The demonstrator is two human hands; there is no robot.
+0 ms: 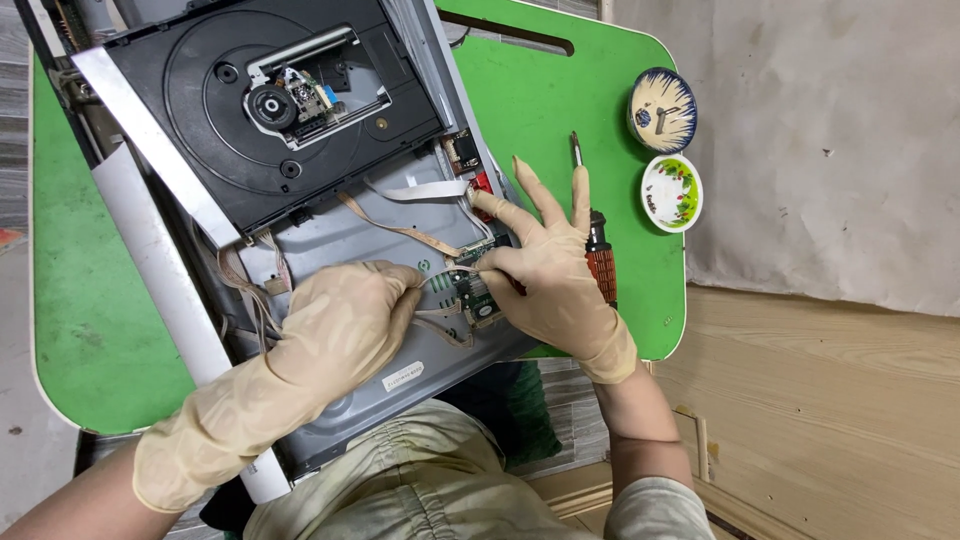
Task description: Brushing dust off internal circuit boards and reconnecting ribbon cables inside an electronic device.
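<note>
One small green circuit board (478, 295) sits at the near right corner of an opened disc player chassis (330, 250), and both gloved hands are at work on it. Right hand (545, 270): thumb and forefinger closed in a pinch on the board's upper edge, remaining three fingers spread and lifted clear. Left hand (340, 325): grip curled shut around a flat ribbon cable (440, 275) where it meets the board; the fingertips themselves are hidden under the glove, so the exact hold cannot be confirmed.

Judgement: the step in hand appears to be working the ribbon cable at its connector on the board, one hand steadying, the other on the cable. The next move would call for a straight, even pull or push along the connector line, with the board held firm, since a flat cable is likely to crease or tear if twisted.

Count of items in view:
- Ribbon cables: at least three, two tan and one pale grey (425, 190).
- Disc drive mechanism (270, 100), black: one.
- Screwdriver (598, 245), red-handled, beside the right hand: one.
- Small dishes: two, one blue-rimmed (661, 110), one green-patterned (671, 193).
- Green worktop (90, 330): one.
- White tube (170, 290) along the chassis's left side: one.
</note>
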